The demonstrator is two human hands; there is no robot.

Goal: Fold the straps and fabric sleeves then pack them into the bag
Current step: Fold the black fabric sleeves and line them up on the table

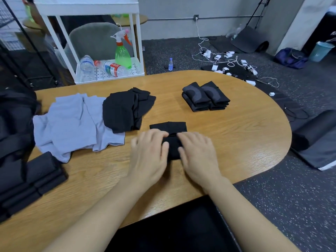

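- Centre of frame: left hand [149,153] and right hand [197,151] lie palms down, fingers spread flat, on a black fabric sleeve [170,132] on the wooden worktop [236,128].
- Sleeve's far part shows above the fingertips; its near part sits between the two hands.
- Upper right of centre: two stacks of folded sleeves [205,96], side by side and touching.
- Left of centre: loose black pile [125,110] overlapping grey cloths [72,124].
- Lower left: folded black pieces [31,180], stacked.
- Far left edge: dark bag [14,113], only partly in view.
- Upper left: white cart [87,8] holding bottles and a green spray bottle [122,51].
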